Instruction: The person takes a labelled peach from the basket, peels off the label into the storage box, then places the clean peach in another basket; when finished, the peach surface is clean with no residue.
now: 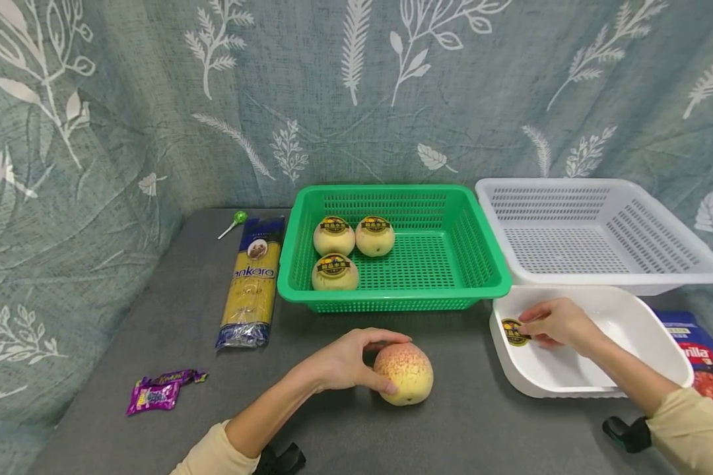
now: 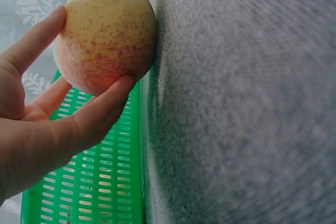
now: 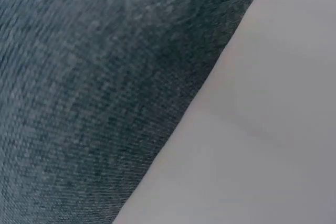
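My left hand (image 1: pixel 347 363) holds a yellow peach (image 1: pixel 405 374) with red speckles, thumb on its near side and fingers round the far side. In the left wrist view, the peach (image 2: pixel 107 40) sits between the spread thumb and fingers, close to the grey tabletop. Inside the white bin (image 1: pixel 597 389), my right hand (image 1: pixel 557 324) pinches the edge of a round black-and-gold sticker (image 1: pixel 513 332) near the bin's left wall. Only the bin's pale side (image 3: pixel 252 129) and grey cloth show in the right wrist view; the hand is out of sight there.
Three peaches with similar stickers sit at the left of a green basket (image 1: pixel 392 295). A white basket (image 1: pixel 618 277) stands behind the bin. Left are a pasta packet (image 1: pixel 251 284), a lollipop (image 1: pixel 239 217) and purple-wrapped sweets (image 1: pixel 157 394). A red-and-blue packet (image 1: pixel 704 359) lies far right.
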Action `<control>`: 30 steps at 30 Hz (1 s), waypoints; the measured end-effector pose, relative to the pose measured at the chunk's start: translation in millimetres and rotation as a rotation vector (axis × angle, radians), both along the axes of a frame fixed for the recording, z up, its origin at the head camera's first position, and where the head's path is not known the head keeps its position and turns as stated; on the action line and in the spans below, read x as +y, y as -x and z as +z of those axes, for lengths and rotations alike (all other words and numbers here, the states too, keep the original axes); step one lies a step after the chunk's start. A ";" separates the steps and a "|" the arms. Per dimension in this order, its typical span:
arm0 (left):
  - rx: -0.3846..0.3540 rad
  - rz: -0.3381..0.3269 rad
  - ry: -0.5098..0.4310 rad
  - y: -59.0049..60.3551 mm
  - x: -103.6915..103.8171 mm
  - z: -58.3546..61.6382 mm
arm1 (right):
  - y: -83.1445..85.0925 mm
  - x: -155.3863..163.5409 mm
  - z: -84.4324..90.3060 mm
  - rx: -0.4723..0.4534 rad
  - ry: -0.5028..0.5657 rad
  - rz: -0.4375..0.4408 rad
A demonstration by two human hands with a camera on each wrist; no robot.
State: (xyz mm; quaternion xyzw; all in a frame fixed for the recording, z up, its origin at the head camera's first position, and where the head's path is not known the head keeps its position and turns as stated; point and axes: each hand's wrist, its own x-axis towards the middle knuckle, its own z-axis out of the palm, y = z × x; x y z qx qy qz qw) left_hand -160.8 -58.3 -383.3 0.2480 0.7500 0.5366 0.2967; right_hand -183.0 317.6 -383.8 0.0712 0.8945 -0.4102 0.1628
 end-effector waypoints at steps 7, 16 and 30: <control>-0.013 0.003 0.000 -1.6 -1.8 -4.6 | -1.1 11.6 8.4 -0.032 0.087 0.042; -0.007 -0.004 -0.016 -1.0 -4.3 -3.3 | -9.5 16.7 36.6 -0.131 0.529 0.285; -0.002 -0.011 -0.014 1.0 -1.2 -2.7 | -34.3 -66.7 41.8 -0.254 0.694 0.420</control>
